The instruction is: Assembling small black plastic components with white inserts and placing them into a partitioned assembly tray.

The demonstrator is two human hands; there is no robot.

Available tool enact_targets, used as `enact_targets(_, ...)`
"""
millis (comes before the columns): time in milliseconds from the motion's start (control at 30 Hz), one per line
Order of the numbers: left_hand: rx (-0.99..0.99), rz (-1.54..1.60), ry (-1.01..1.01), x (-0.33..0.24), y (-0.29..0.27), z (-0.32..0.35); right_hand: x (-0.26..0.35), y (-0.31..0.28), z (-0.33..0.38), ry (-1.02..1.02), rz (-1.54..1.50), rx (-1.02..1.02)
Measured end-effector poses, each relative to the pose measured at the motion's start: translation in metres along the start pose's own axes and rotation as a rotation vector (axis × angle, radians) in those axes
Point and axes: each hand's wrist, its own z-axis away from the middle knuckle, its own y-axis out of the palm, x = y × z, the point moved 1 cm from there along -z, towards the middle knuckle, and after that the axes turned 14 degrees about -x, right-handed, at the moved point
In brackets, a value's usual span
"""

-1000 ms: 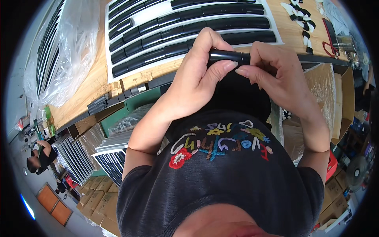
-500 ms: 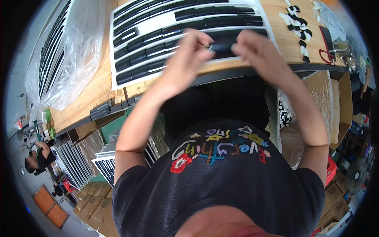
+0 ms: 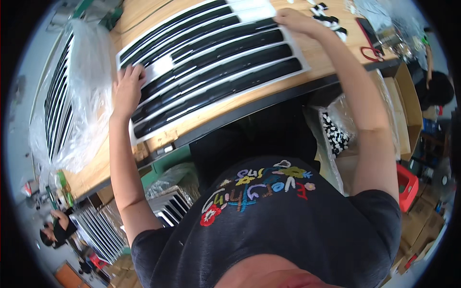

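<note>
A white tray (image 3: pixel 303 61) with several rows of glossy black curved pieces (image 3: pixel 216 98) lies at a slant on the wooden table. My left hand (image 3: pixel 127 91) is at the tray's left edge, its fingers curled over the rim beside a row of black pieces. At the far right corner my right hand (image 3: pixel 294 21) has its fingers closed on the tray's edge, the thumb side partly hidden. White patches show in the rows, one right of my left hand and one at the far right.
A plastic-wrapped stack of similar trays (image 3: pixel 60 96) stands at left. Small black-and-white pieces (image 3: pixel 329 21), a red-handled tool (image 3: pixel 372 54) and a clear jar (image 3: pixel 389 37) lie at right. Open cardboard boxes (image 3: pixel 408 105) stand below the table's right edge. Other people are in the background.
My hands, earlier close together above the tray's near right part, have spread to its left and right edges. The tray now lies turned, its right end farther off and its left end nearer.
</note>
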Motion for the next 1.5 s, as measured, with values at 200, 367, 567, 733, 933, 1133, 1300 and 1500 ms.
enact_targets(200, -0.194, 0.209, -0.142, 0.001, -0.005, 0.009, 0.024, 0.016, 0.038, -0.235, 0.223, -0.506)
enact_targets(367, -0.349, 1.186, -0.62, -0.048, -0.016, 0.02, -0.039, -0.066, 0.107, 0.052, 0.32, -0.664)
enact_targets(567, -0.078, 1.87, -0.759, -0.187, -0.017, 0.005, -0.115, -0.067, 0.137, -0.143, 0.154, -0.572)
enact_targets(733, -0.008, 2.127, -0.706, -0.233, 0.0, 0.011, 0.007, -0.069, 0.152, 0.14, 0.004, -0.562)
enact_targets(933, -0.028, 2.137, -0.741, -0.244, -0.011, 0.01, 0.12, -0.023, 0.188, -0.005, -0.78, -0.45)
enact_targets(1133, -0.029, 1.739, -0.617, -0.234, -0.019, 0.01, 0.131, -0.03, 0.184, -0.287, -0.56, -0.534)
enact_targets(1300, -0.183, 1.189, -0.372, -0.234, -0.029, 0.013, 0.162, -0.036, 0.186, -0.531, -0.338, -0.452)
enact_targets(1500, -0.172, 1.493, -0.341, -0.231, -0.033, 0.022, 0.166, -0.037, 0.191, -0.543, -0.189, -0.313)
